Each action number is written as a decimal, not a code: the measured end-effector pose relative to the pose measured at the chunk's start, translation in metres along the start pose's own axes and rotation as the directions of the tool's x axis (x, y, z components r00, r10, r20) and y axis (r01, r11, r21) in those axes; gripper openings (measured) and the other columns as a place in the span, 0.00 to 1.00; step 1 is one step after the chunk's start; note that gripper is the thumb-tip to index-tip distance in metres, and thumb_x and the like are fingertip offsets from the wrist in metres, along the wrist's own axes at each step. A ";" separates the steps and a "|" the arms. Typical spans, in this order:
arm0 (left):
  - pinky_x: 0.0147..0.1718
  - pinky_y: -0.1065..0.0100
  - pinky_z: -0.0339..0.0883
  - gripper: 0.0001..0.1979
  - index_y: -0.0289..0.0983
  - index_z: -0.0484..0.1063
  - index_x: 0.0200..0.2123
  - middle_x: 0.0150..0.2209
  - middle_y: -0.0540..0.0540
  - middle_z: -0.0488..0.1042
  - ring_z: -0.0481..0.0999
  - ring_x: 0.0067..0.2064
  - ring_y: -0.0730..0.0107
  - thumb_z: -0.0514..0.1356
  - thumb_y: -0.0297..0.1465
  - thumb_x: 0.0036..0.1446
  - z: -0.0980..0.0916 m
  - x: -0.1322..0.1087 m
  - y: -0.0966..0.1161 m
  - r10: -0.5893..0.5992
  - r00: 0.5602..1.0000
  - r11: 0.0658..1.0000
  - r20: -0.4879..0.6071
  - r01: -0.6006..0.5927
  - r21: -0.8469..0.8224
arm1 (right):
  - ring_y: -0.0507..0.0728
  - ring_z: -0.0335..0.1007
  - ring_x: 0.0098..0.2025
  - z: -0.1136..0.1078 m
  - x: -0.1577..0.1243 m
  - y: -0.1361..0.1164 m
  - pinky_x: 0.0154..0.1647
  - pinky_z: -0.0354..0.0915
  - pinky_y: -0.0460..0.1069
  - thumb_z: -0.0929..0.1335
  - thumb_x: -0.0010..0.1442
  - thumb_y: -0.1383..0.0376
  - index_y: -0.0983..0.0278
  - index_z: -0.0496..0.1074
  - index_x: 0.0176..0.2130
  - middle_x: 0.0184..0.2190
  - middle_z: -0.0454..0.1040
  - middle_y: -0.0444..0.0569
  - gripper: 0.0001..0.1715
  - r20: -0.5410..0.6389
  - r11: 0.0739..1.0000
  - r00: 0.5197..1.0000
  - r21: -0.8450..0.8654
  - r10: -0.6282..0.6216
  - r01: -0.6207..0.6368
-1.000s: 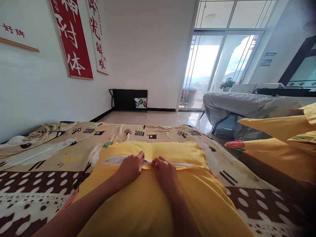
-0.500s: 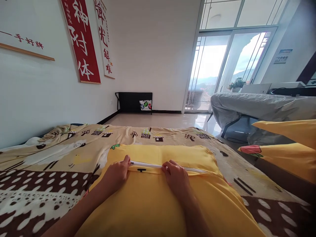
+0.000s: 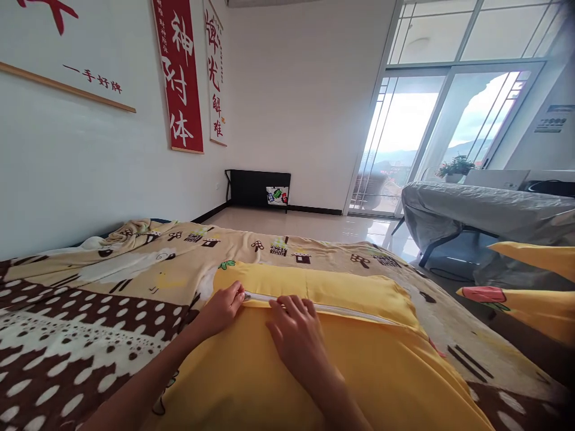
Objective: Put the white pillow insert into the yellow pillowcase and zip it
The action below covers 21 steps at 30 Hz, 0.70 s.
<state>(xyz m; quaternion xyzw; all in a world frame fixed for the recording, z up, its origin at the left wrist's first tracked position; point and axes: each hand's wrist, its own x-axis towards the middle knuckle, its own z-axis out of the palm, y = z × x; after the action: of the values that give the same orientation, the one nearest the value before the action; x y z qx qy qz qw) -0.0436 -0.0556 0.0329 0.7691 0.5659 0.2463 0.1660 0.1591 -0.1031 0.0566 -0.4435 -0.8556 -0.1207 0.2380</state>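
Observation:
A yellow pillow cover (image 3: 354,359) lies in front of me on the bed, its surface puffed out. A white zipper (image 3: 354,312) crosses its upper part from side to side. My left hand (image 3: 223,308) is closed at the zipper's left end, thumb and fingers pinching there beside a small dark slider. My right hand (image 3: 299,335) rests on the cover just right of it. Its fingertips touch the zipper's edge, and the thumb stands apart from the fingers.
A patterned blanket (image 3: 112,269) covers the bed under the pillow cover. More yellow fabric (image 3: 539,305) with a red and green print is at the right. Beyond stands a plastic-covered table (image 3: 485,200). A black folded panel (image 3: 251,188) leans by the far wall.
My right hand has moved left along the zipper towards my left hand, and its thumb has come away from the fingers. My left hand stays at the left end. The view has turned slightly left.

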 end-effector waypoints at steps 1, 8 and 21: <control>0.32 0.68 0.57 0.09 0.38 0.60 0.31 0.29 0.48 0.70 0.70 0.32 0.68 0.44 0.34 0.62 -0.004 0.002 0.001 0.016 1.000 1.000 0.018 -0.017 0.007 | 0.60 0.66 0.43 0.004 0.008 -0.009 0.45 0.58 0.54 0.64 0.59 0.70 0.64 0.71 0.43 0.39 0.73 0.54 0.11 0.042 0.998 0.998 -0.028 -0.050 0.051; 0.30 0.68 0.54 0.07 0.36 0.64 0.27 0.27 0.49 0.70 0.66 0.30 0.69 0.51 0.31 0.55 -0.027 0.012 0.000 0.026 0.999 0.995 0.041 -0.030 0.097 | 0.58 0.65 0.39 0.053 0.036 -0.008 0.39 0.57 0.53 0.60 0.63 0.73 0.66 0.69 0.44 0.37 0.70 0.52 0.12 0.101 0.949 0.958 -0.138 -0.270 0.282; 0.47 0.58 0.52 0.10 0.37 0.68 0.30 0.33 0.45 0.75 0.72 0.39 0.61 0.48 0.31 0.56 -0.040 -0.002 -0.020 -0.085 0.995 0.972 0.043 0.074 0.225 | 0.57 0.64 0.41 0.032 0.044 -0.010 0.41 0.56 0.51 0.61 0.64 0.70 0.62 0.70 0.49 0.38 0.70 0.52 0.15 0.224 0.904 0.890 -0.075 -0.397 0.422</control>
<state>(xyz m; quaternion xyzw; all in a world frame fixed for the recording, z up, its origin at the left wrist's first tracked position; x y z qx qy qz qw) -0.0825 -0.0529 0.0546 0.7657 0.6158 0.1544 0.1031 0.1197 -0.0651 0.0518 -0.2767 -0.9407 -0.1739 0.0909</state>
